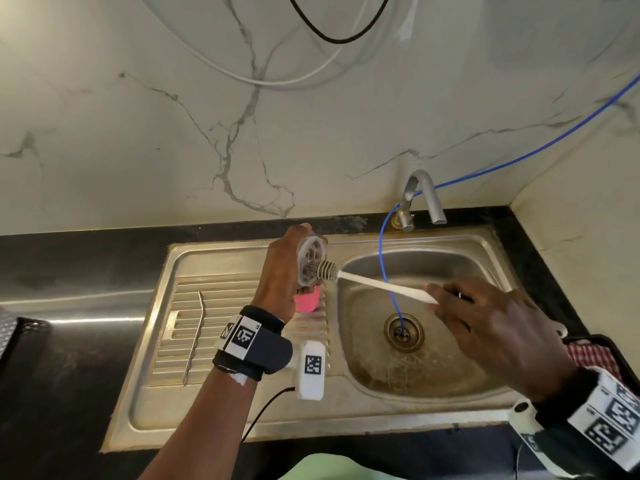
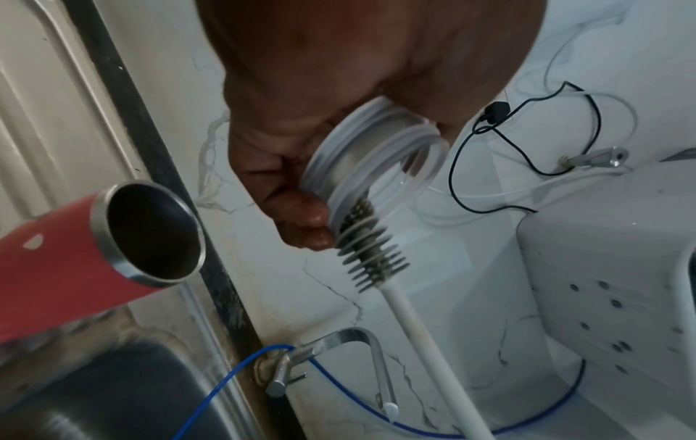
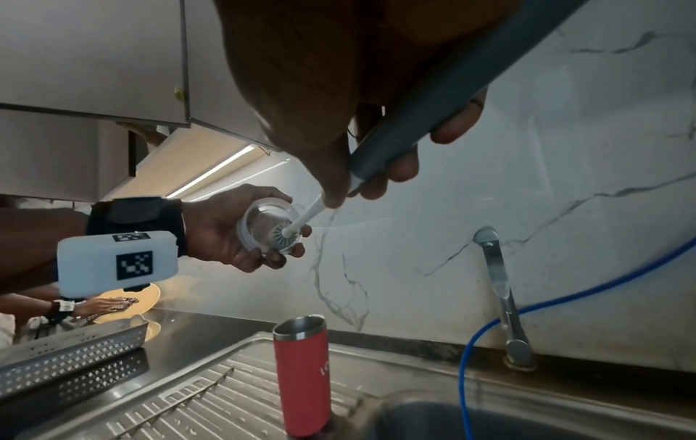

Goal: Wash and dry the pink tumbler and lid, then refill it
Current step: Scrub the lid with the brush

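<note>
My left hand is raised over the drainboard, fingers curled round the clear lid. My right hand grips the brush, bristles seemingly touching the lid's inside. The pink tumbler stands upright and open on the drainboard.

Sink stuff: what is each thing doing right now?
Lid: off the cup, held in the left hand.
Brush: bristles inside the lid, held by the right hand.
Pink cup: upright, open, on the drainboard.
Tap: no water seen.
Metal straw: lying on the drainboard.
</note>
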Tool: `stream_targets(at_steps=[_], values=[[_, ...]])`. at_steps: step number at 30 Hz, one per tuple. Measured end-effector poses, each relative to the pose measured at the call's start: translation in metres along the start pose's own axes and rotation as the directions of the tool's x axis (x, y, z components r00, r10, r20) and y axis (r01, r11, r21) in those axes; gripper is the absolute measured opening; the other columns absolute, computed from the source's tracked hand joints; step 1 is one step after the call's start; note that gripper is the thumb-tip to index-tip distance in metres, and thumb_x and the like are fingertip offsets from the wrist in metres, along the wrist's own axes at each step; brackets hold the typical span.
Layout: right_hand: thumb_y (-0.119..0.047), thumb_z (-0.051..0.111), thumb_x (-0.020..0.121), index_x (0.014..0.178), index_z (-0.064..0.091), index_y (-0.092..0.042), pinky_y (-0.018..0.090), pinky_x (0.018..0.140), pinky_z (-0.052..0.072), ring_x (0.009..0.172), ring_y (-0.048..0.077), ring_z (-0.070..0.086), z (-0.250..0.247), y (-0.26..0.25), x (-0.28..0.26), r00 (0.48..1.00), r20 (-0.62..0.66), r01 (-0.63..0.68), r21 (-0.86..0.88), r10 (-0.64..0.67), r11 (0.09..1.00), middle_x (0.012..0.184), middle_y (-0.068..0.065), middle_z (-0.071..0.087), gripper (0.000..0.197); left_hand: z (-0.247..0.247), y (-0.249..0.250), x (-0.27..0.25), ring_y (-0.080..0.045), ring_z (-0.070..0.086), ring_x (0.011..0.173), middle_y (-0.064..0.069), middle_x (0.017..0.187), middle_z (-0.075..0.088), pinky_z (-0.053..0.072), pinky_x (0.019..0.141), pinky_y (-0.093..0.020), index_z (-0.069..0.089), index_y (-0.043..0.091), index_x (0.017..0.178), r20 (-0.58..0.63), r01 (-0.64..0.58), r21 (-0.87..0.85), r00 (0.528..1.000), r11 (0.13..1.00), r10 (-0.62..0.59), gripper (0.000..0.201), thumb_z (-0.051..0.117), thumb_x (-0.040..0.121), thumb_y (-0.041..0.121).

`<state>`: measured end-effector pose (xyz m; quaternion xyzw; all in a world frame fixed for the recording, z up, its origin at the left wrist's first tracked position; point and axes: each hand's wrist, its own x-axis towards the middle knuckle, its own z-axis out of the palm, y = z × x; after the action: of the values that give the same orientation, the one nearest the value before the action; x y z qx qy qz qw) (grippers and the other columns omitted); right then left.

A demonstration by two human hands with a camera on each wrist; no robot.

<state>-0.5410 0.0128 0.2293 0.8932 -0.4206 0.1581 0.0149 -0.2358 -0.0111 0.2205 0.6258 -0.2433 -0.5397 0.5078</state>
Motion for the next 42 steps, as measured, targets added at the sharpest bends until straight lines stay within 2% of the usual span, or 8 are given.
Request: stream_targets(at_steps=[8,13,18,24,29,32,35,42], values=[[-0.04,0.048,0.107,0.122,0.075,-0.018,0.029,0.051,0.048,0.061,0.01,0.056,0.003,-0.013,0.011,0.994,-0.098,0.063,0.1,-0.053,0.993,0.097,-0.003,0.066,0.038,-0.003,0.017,0.004,-0.021,0.058,0.072,-0.001,0.074,0.066,0.048,0.068,-0.032,0.072,0.022,0.073,-0.013,-0.053,-0.039,0.999,0.998,0.052,0.037,0.058,0.1,0.043],[-0.043,0.052,0.105,0.12,0.076,-0.018,0.038,0.053,0.053,0.068,0.013,0.06,0.002,-0.006,0.019,0.996,-0.084,0.037,0.046,-0.033,0.998,0.098,-0.002,0.066,0.038,-0.009,0.021,0.002,-0.022,0.054,0.081,-0.004,0.086,0.064,0.043,0.069,-0.032,0.07,0.023,0.082,0.019,-0.01,-0.076,1.0,0.997,0.012,0.033,0.057,0.1,0.048],[-0.031,0.066,0.098,0.109,0.079,-0.012,0.028,0.049,0.051,0.064,0.01,0.059,-0.008,-0.023,0.023,0.981,-0.168,0.114,0.1,-0.097,0.988,0.094,0.0,0.069,0.026,-0.012,0.029,0.003,-0.02,0.058,0.078,-0.001,0.08,0.066,0.048,0.072,-0.032,0.069,0.022,0.085,-0.031,-0.045,-0.129,0.999,0.991,0.041,0.032,0.057,0.1,0.048],[-0.04,0.061,0.098,0.109,0.079,-0.015,0.029,0.051,0.055,0.065,0.008,0.064,-0.007,-0.034,0.03,0.976,-0.206,-0.012,0.273,0.071,0.962,0.099,-0.005,0.07,0.033,-0.019,0.018,0.002,-0.02,0.059,0.069,0.0,0.075,0.066,0.048,0.066,-0.033,0.066,0.021,0.09,0.002,-0.165,-0.142,0.986,0.976,0.167,0.032,0.054,0.106,0.046],[-0.038,0.061,0.101,0.112,0.078,-0.015,0.034,0.054,0.057,0.069,0.011,0.067,0.0,-0.041,0.03,0.964,-0.235,-0.044,0.318,0.124,0.947,0.1,-0.006,0.071,0.031,-0.027,0.022,-0.008,-0.023,0.061,0.087,-0.006,0.095,0.069,0.049,0.062,-0.03,0.068,0.019,0.099,0.09,-0.177,-0.103,0.978,0.979,0.186,0.047,0.056,0.079,0.06],[-0.037,0.056,0.104,0.113,0.077,-0.012,0.028,0.05,0.056,0.066,0.008,0.065,0.0,-0.046,0.022,0.976,-0.215,0.032,0.25,0.023,0.968,0.1,-0.003,0.071,0.033,-0.034,0.023,-0.004,-0.025,0.063,0.09,-0.01,0.099,0.067,0.053,0.061,-0.031,0.067,0.015,0.102,0.052,-0.201,-0.045,0.978,0.979,0.203,0.039,0.062,0.083,0.049],[-0.032,0.052,0.11,0.112,0.078,-0.007,0.028,0.053,0.057,0.07,0.016,0.069,-0.003,-0.046,0.014,0.967,-0.196,0.172,0.037,-0.162,0.984,0.101,0.006,0.074,0.036,-0.039,0.021,0.001,-0.028,0.064,0.09,-0.015,0.106,0.067,0.055,0.061,-0.033,0.068,0.01,0.116,0.015,-0.104,-0.102,0.994,0.989,0.106,0.064,0.063,0.079,0.062],[-0.033,0.059,0.104,0.11,0.078,-0.008,0.027,0.044,0.049,0.059,0.012,0.059,-0.016,-0.042,0.029,0.966,-0.254,0.05,0.021,-0.043,0.999,0.096,0.003,0.072,0.031,-0.036,0.013,-0.013,-0.021,0.062,0.076,-0.006,0.088,0.064,0.051,0.072,-0.037,0.06,0.005,0.111,0.109,-0.206,-0.102,0.97,0.973,0.216,0.039,0.047,0.11,0.042]])
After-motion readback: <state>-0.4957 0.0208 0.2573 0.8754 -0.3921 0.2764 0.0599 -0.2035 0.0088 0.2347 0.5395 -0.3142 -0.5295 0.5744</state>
